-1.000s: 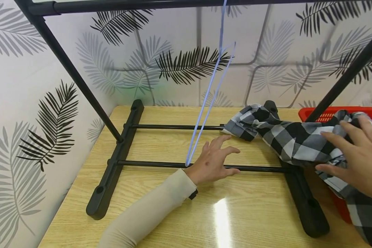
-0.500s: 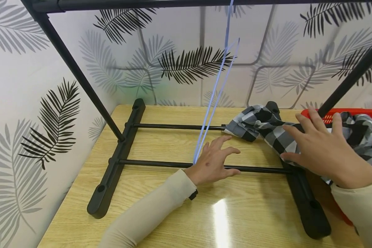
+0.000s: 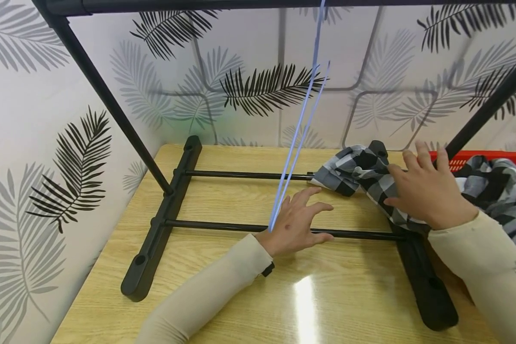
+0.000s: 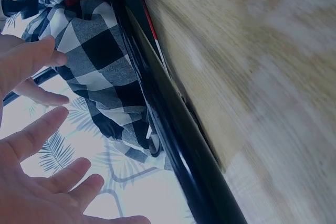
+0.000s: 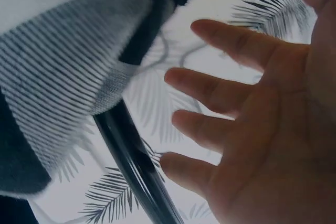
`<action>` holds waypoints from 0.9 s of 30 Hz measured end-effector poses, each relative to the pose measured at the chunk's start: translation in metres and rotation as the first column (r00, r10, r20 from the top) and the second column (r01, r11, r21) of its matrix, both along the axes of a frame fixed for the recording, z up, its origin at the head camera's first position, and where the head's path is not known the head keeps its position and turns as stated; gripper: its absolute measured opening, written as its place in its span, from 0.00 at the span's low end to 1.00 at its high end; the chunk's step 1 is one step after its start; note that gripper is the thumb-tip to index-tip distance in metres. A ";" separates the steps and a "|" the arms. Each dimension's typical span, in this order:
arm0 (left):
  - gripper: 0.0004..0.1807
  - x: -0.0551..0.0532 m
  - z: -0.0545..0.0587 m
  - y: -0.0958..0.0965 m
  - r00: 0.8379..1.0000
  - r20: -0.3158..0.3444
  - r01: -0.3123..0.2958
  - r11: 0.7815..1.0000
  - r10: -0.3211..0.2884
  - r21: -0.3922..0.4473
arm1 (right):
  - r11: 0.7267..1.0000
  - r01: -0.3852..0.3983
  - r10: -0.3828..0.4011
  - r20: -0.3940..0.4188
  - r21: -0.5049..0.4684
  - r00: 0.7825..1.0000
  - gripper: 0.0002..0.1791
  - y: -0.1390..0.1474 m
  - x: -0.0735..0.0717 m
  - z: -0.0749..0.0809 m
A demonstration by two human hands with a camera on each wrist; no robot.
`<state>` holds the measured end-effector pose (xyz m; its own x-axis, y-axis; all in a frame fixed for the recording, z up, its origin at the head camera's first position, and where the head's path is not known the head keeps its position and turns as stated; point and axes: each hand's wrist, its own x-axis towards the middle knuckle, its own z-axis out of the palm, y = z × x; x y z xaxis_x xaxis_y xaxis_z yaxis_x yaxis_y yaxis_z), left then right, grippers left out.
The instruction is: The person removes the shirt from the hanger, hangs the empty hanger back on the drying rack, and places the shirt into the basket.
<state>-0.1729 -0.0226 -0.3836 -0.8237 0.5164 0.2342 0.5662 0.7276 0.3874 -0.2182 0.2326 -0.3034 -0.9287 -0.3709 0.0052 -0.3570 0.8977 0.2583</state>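
A black-and-white checked cloth garment (image 3: 378,184) lies draped over the right foot of a black rack, reaching back to a red basket (image 3: 490,155). Over its middle hovers my right hand (image 3: 427,191), fingers spread and holding nothing; the right wrist view has the cloth (image 5: 68,66) beside the fingers. My left hand (image 3: 294,224) is above the rack's front lower bar (image 3: 215,226), its fingers loosely bent around nothing. Beside the left wrist hangs a thin pale-blue hanger (image 3: 294,148), tilted, coming down from the top bar. In the left wrist view a button shows on the garment (image 4: 102,51).
The black rack has a left foot (image 3: 159,224), a right foot (image 3: 430,291), slanted posts and a top bar (image 3: 241,5). It stands on a wooden table (image 3: 223,286). A leaf-patterned wall (image 3: 249,124) closes off the back and left.
My right hand has moved left and slightly up, from beside the basket to above the middle of the garment. The hanger swings slightly. The left hand stays in place.
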 end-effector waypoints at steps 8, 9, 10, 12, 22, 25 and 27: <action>0.30 0.003 -0.003 -0.001 1.000 0.019 -0.015 1.000 0.015 -0.005 | 0.994 -0.010 0.017 -0.066 0.111 0.998 0.36 -0.004 -0.010 -0.009; 0.30 0.003 -0.003 -0.001 1.000 0.024 -0.014 1.000 0.014 -0.004 | 0.993 -0.007 0.014 -0.057 0.122 0.998 0.35 -0.004 -0.011 -0.009; 0.30 0.003 -0.003 -0.001 1.000 0.025 -0.012 1.000 0.012 -0.006 | 0.990 -0.004 0.011 -0.049 0.140 0.999 0.33 -0.003 -0.011 -0.010; 0.30 0.002 -0.004 -0.001 1.000 0.029 -0.011 1.000 0.011 0.000 | 0.983 -0.002 0.008 -0.031 0.186 0.999 0.29 -0.003 -0.011 -0.011; 0.30 0.004 -0.005 -0.003 0.999 0.041 0.004 1.000 -0.005 0.022 | 0.975 -0.081 0.090 -0.036 0.206 0.995 0.03 0.008 -0.005 -0.010; 0.30 0.003 -0.005 -0.003 0.999 0.035 0.006 1.000 -0.007 0.016 | 0.990 -0.101 0.106 -0.045 0.097 0.993 0.01 0.013 0.003 -0.006; 0.30 0.003 -0.006 -0.004 0.999 0.032 0.010 1.000 -0.011 0.020 | 0.994 -0.108 0.109 -0.057 0.025 0.992 0.05 0.018 0.008 -0.003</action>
<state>-0.1703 -0.0262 -0.3899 -0.8255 0.5206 0.2180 0.5609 0.7135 0.4200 -0.2101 0.2505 -0.3065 -0.8814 -0.4699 0.0489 -0.4356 0.8484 0.3009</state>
